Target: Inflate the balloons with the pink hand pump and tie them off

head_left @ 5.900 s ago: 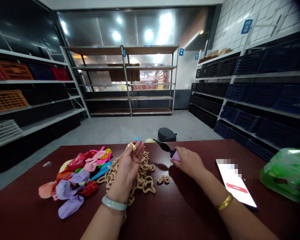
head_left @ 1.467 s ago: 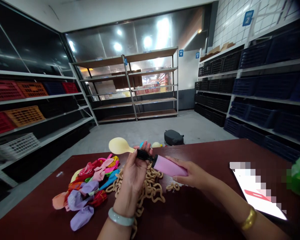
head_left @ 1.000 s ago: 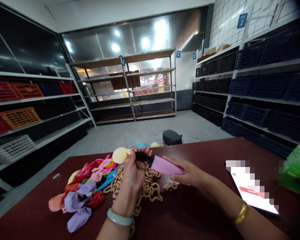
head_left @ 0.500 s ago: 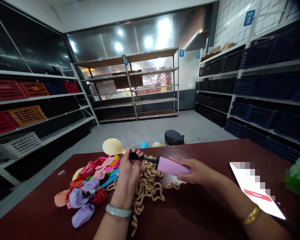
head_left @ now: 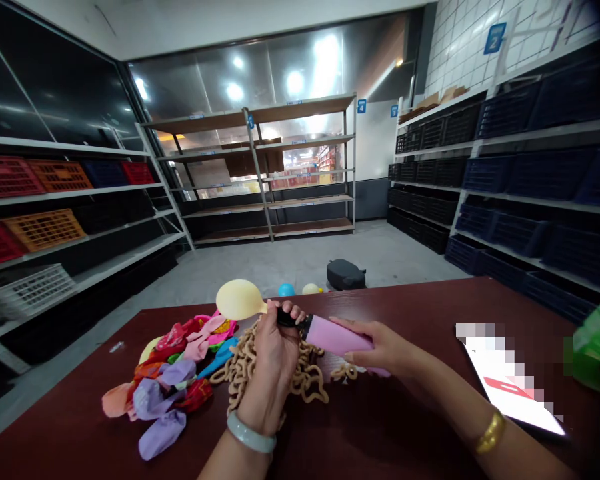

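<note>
Left hand wraps black end of balloon pump, cream balloon just leftward along its long axis; right hand grasps pink barrel.

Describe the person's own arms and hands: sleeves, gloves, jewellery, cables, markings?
Left hand: no glove; a smooth, rounded, pale bangle with a glossy surface circles the wrist. Right hand: no glove; a shiny, gold-coloured bracelet circles the wrist. No sleeves show on either side, and no cables or markings. Whether any ring is worn is too small to tell.
</note>
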`<state>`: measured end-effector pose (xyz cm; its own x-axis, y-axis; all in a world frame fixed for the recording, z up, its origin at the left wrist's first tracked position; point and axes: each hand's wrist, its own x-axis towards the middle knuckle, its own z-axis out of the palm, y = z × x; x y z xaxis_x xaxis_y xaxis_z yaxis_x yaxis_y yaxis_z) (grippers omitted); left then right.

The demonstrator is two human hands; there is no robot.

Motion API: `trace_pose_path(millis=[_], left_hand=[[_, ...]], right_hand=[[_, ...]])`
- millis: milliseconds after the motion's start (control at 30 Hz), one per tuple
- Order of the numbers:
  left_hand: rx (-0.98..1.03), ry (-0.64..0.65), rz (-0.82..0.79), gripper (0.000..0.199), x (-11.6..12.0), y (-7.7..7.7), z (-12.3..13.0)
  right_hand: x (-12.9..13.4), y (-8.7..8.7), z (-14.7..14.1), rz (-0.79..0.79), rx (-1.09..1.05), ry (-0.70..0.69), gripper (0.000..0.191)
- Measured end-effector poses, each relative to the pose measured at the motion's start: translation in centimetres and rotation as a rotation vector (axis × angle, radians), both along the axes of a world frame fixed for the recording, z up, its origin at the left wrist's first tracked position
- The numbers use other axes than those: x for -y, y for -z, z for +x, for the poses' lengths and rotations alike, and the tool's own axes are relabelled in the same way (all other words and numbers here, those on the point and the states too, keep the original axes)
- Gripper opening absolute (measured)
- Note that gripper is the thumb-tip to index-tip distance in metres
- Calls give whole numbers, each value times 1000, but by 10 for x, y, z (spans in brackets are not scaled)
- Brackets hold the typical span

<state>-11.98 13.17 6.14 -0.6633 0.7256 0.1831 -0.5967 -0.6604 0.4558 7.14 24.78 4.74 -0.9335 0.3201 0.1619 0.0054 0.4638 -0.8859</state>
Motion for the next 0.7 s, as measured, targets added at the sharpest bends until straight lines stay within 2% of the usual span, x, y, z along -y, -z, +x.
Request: trace_pose_path(millis=[133, 300, 400, 533, 700], left_hand=[[3, -48, -35, 15, -1, -1, 4], [-12, -257, -115, 22, 7, -9, -7], [-4, -325, -119, 20, 16, -17, -27], [40, -401, -123, 16, 25, -23, -54], [49, -400, -134, 17, 24, -21, -52]], right_hand=[[12, 1, -9, -84, 1, 8, 74], [23, 1, -13, -269, 136, -27, 82], [19, -4, -7, -367, 220, -110, 83], [10, -15, 7, -420, 262, -162, 82], [4, -15, 12, -446, 253, -166, 79]])
